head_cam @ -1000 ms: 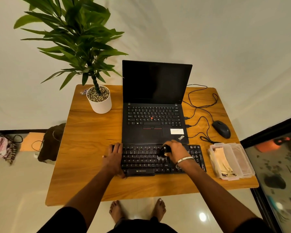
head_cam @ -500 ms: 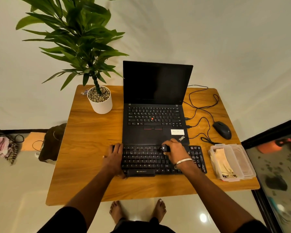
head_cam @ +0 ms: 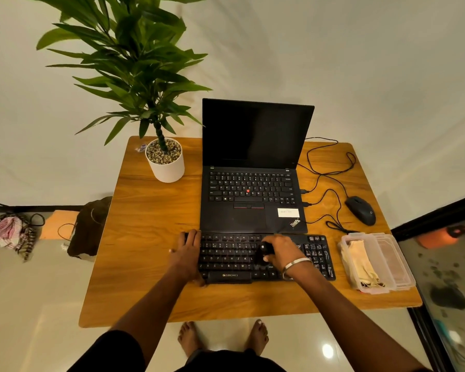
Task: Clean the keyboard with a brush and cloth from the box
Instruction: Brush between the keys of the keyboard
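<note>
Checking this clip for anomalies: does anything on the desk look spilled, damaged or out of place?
Nothing stands out. The keyboard lies square before the laptop; the left hand steadies its end while the right hand holds the brush on the keys. The cloth sits in the box.

A wooden table (head_cam: 151,210) stands on glossy tiles (head_cam: 24,304) against a pale wall (head_cam: 360,63).
</note>
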